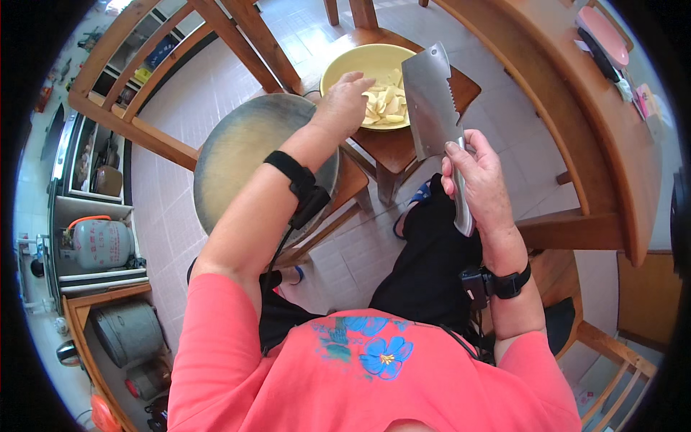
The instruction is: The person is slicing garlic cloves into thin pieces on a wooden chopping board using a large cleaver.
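Observation:
My right hand (482, 181) grips the metal handle of a cleaver (432, 102). Its broad blade points away from me, with a toothed section along its right edge. My left hand (343, 105) reaches over the near left rim of a yellow bowl (345, 60). The fingers are partly spread and no object shows in them. Pale yellow vegetable slices (386, 105) lie in the bowl; the blade hides the bowl's right side. To the left is a round wooden chopping board (243, 146), partly covered by my left forearm. No food shows on its visible surface.
The bowl stands on a wooden seat (386, 148). A wooden chair back (146, 132) rises left of the board. On the right curves a wooden table (594, 135) with a pink dish (602, 35). A gas cylinder (102, 243) sits in a cabinet at far left.

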Demonstrator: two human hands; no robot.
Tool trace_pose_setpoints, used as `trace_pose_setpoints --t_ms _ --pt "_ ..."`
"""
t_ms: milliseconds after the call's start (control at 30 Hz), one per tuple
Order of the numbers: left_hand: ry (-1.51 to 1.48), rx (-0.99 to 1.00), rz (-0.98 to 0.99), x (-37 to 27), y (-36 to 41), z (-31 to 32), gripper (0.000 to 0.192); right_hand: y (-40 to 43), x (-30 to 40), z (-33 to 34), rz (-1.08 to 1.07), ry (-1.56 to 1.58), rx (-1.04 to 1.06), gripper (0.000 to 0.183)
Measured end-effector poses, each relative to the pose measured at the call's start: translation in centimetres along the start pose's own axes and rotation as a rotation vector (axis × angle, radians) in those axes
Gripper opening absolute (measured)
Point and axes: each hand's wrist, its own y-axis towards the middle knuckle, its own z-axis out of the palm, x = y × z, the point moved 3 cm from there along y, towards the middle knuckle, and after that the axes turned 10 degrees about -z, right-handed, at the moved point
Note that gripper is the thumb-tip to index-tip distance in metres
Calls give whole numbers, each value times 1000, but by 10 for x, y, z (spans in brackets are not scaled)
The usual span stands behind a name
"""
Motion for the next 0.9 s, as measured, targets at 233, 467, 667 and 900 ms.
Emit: trace_pose_setpoints --t_ms 233,467,667,900 --pt "-135 -93 -104 41 -41 -69 27 -11 -32 2 22 337 36 15" --pt "88 270 -451 115 -154 -116 30 -33 -52 -13 76 364 120 30" --pt "318 135 -466 133 -231 -117 24 -33 -59 -6 32 435 198 30" --pt "302 81 -432 131 -222 -111 20 -36 -62 -15 -5 534 162 28"
